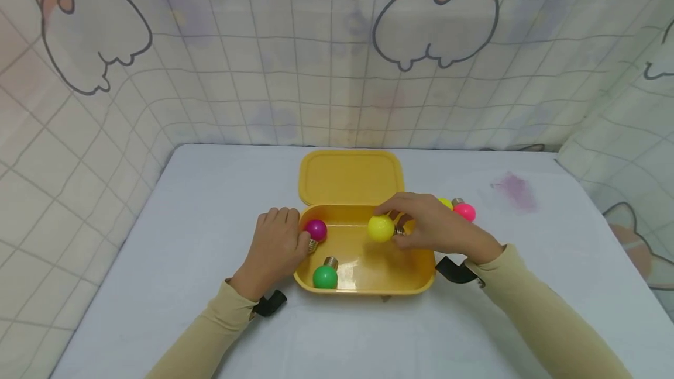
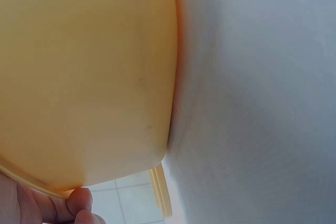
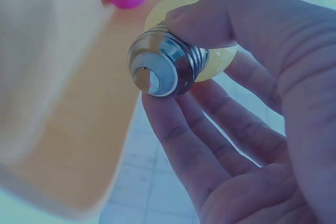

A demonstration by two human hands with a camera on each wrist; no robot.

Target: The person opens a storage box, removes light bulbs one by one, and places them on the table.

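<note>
One bulb (image 1: 380, 228) in right grip (image 1: 432, 222), left grip (image 1: 278, 245) on box rim (image 1: 350, 292), room between

One box (image 1: 358, 259); one lid (image 1: 351, 177), at its twelve o'clock; five bulbs (image 1: 325, 278): two yellow (one partly hidden), one pink, one purple, one green; two hands (image 1: 276, 248) (image 1: 439, 224); two straps (image 1: 270, 303); one table (image 1: 221, 186).

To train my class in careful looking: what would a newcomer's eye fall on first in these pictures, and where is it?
Probably the bright yellow bulb, held by its metal base in the right hand over the yellow box. Next, likely, the purple bulb and green bulb in the left part of the box, which the left hand grips on that side. The cartoon animals on the cloth behind the table also stand out.
</note>
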